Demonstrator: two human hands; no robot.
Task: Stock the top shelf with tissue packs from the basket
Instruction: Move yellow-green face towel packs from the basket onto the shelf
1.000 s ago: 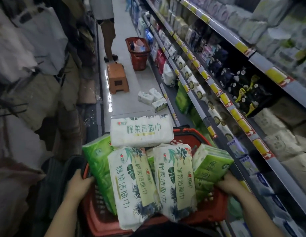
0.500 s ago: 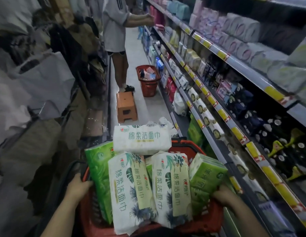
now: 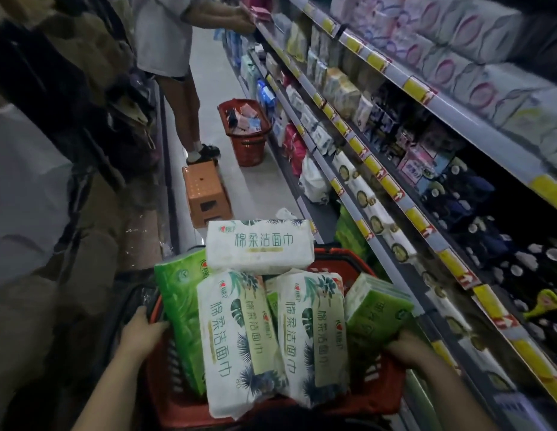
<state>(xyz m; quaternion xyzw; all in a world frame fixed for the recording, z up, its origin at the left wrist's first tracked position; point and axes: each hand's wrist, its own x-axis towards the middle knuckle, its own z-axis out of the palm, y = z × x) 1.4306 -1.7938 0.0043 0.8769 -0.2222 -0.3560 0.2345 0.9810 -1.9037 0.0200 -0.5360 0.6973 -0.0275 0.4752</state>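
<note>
1. Both hands stay on the red basket [image 3: 379, 387]. The left hand [image 3: 140, 332] curls its fingers over the left rim, and the right hand [image 3: 407, 343] grips the right rim.
2. The basket has moved up the aisle, so the orange stool [image 3: 204, 194] is closer.
3. The tissue packs [image 3: 240, 337] remain heaped in the basket.
4. The top shelf [image 3: 457, 118] now shows alongside on the right, so I'd judge stocking hasn't started.

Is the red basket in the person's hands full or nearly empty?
Full. Tissue packs stand above the rim of the basket, one white pack lying across the top.
</note>
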